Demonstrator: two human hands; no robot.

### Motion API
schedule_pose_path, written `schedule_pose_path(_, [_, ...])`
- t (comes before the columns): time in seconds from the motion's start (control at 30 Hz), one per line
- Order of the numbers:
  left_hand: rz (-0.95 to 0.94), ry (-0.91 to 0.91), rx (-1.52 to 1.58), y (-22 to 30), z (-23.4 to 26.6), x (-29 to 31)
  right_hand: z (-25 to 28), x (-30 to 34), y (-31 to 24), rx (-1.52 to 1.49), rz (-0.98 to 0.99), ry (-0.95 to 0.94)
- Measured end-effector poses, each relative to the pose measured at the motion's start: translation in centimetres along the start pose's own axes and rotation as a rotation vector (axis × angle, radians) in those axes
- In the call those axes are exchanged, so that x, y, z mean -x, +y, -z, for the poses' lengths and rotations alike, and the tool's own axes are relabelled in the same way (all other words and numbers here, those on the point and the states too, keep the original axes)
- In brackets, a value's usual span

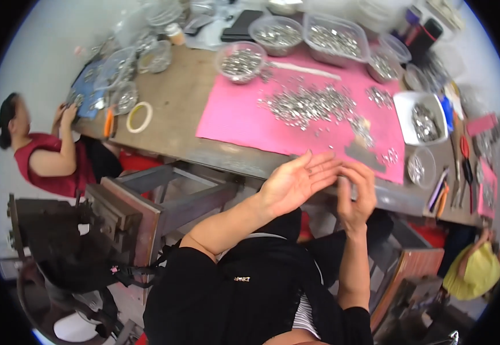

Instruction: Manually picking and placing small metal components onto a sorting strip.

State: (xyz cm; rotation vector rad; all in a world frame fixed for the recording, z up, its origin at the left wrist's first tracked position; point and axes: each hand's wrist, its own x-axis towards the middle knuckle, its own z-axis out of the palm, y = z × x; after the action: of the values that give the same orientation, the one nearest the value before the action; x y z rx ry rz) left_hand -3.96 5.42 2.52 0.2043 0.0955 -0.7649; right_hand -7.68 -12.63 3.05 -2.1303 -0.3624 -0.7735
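In front of the bench edge, my left hand (295, 183) is held palm up with its fingers stretched out, and no object shows on the palm. My right hand (358, 198) meets its fingertips, fingers bent and thumb curled in toward them. Anything between those right fingers is too small or hidden to make out. Just beyond my hands lies a pink mat (233, 121) bearing a spread pile of small shiny silver metal pieces (307, 106). A flat grey plate (365, 156) rests near the mat's front edge, by my right hand.
Tubs of silver pieces line the back: a round tub (241, 62) and a rectangular tub (335, 40). At right are a white tray (419, 118), a clear cup (421, 168) and red-handled pliers (465, 148). A tape roll (139, 117) lies left, near a seated person (49, 149).
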Motion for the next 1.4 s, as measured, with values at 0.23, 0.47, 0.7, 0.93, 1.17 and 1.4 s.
schedule_pose_path(0.23, [-0.301, 0.148, -0.317, 3.4, 0.1, 2.1, -1.6, -0.8, 0.9, -0.037, -0.112, -0.028])
schedule_pose_path(0.47, [-0.233, 0.168, -0.275, 2.0, 0.7, 1.5, -1.1, 0.4, 2.8, 0.107, -0.047, -0.015])
schedule_pose_path(0.7, [-0.213, 0.195, -0.144, 1.4, 0.7, 1.2, -2.0, 0.0, 2.6, 0.204, 0.035, -0.077])
schedule_pose_path(0.93, [-0.18, 0.039, -0.038, 1.4, 2.2, 1.5, -3.4, -2.1, -1.6, -0.042, 0.062, -0.035])
schedule_pose_path(1.17, [-0.25, 0.038, 0.119, 6.2, 0.6, 2.1, -2.1, -0.4, -0.1, 0.009, -0.052, 0.02])
schedule_pose_path(1.4, [-1.282, 0.416, -0.447, 26.3, -2.3, 4.4, -1.7, 2.6, 5.5, -0.11, -0.303, 0.105])
